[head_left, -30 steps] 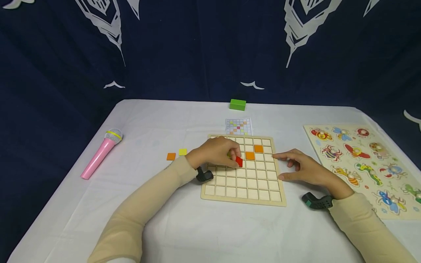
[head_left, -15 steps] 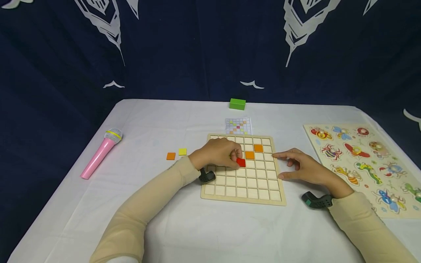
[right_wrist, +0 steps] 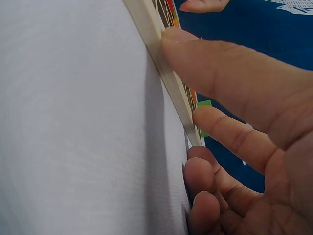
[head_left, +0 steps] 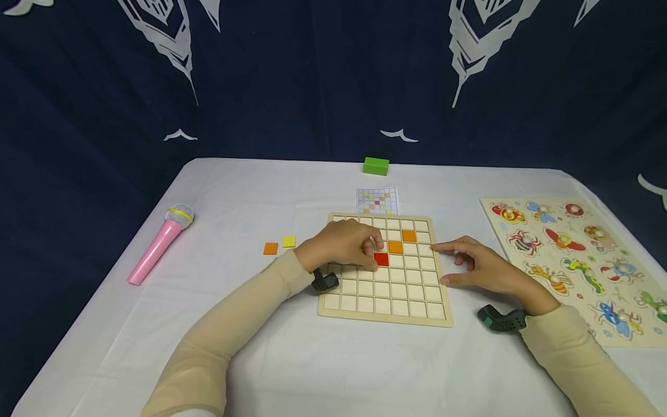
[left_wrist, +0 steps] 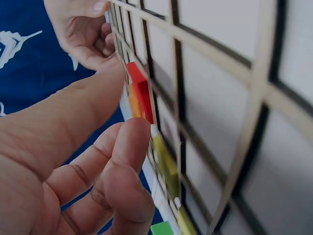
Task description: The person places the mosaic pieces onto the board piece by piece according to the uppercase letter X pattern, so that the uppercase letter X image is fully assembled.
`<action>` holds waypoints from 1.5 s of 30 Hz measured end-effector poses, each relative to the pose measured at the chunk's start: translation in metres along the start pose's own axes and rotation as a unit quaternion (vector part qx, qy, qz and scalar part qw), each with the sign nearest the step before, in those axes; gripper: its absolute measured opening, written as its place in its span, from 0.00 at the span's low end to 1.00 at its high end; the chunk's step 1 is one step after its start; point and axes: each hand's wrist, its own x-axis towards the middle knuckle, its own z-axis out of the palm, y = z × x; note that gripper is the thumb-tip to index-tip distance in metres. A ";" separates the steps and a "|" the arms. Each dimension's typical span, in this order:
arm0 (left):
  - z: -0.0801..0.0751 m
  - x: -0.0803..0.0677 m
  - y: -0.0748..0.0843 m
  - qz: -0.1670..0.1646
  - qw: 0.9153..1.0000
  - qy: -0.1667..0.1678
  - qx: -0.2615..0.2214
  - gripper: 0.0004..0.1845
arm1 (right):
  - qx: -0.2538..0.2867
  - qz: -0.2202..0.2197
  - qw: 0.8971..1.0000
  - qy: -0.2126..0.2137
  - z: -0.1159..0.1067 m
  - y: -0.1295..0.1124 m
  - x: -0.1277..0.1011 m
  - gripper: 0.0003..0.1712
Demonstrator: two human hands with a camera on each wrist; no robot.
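Broadly, a dark curtain [head_left: 281, 75] fills the background, its top out of frame. Before it stands the table [head_left: 276, 359], near edge cut off. The insect board [head_left: 552, 258] runs past the right edge of the head view, partly behind the right sleeve [head_left: 578, 353]. Mid-table lies the grid [head_left: 383, 289], its left part covered by the left hand [head_left: 344, 240].

That hand's thumb and forefinger stand slightly apart beside the red tile [head_left: 381, 259]; nothing is seen gripped, and contact cannot be confirmed. The right hand [head_left: 482, 266] is half spread, thumb and forefinger at the grid's right edge, remaining fingers bent; it grasps nothing.

Microphone [head_left: 158, 246] at left; card [head_left: 377, 201] beyond the grid, print too small to read; green block [head_left: 376, 166] behind.

The red tile is in the grid's centre cell; whether fully seated is unclear. Two orange tiles [head_left: 395, 247] continue its diagonal. Yellowish tiles [left_wrist: 166, 166], blurred in the left wrist view, are mostly hand-hidden from above.
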 end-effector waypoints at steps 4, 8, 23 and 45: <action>-0.004 -0.008 -0.005 0.001 1.000 0.022 0.003 0.17 | 0.000 -0.002 1.000 0.000 0.000 0.000 0.000 0.39; -0.011 -0.021 -0.013 0.006 0.999 0.049 -0.015 0.16 | 0.002 -0.003 1.000 0.000 0.000 -0.002 -0.001 0.39; -0.038 -0.077 -0.062 0.028 0.984 0.128 -0.118 0.14 | -0.002 -0.008 1.000 0.002 0.000 -0.001 -0.001 0.39; -0.060 -0.130 -0.141 -0.150 0.973 0.018 -0.174 0.21 | -0.006 -0.007 1.000 0.002 0.001 0.001 0.000 0.40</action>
